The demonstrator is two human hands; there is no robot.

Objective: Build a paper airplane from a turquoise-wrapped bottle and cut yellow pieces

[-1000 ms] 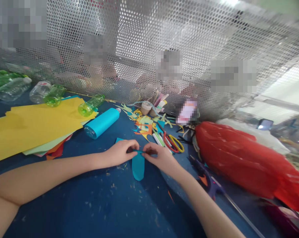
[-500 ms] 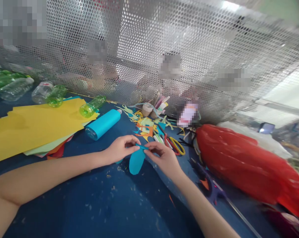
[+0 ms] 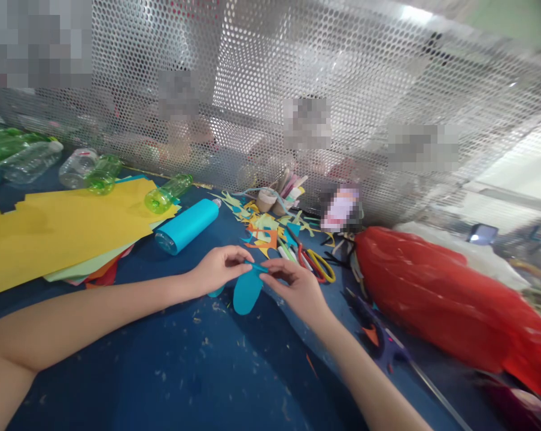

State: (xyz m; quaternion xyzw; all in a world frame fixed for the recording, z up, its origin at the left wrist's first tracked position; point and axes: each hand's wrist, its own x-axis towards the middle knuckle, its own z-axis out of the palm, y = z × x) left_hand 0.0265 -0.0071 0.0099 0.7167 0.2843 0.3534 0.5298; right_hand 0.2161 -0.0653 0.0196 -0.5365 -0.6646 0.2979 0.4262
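The tabletop here is dark blue, scuffed and flecked with pale specks. Over on the left lies a fanned stack of coloured paper, yellow uppermost, and behind it I see clear bottles. A bottle wrapped in bright blue lies just beside the stack. Paper scraps litter the back, near scissors; a purple glue gun rests by a red plastic bag.

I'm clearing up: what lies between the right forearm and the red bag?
In the head view, mainly a purple glue gun, with an orange scrap beside it.
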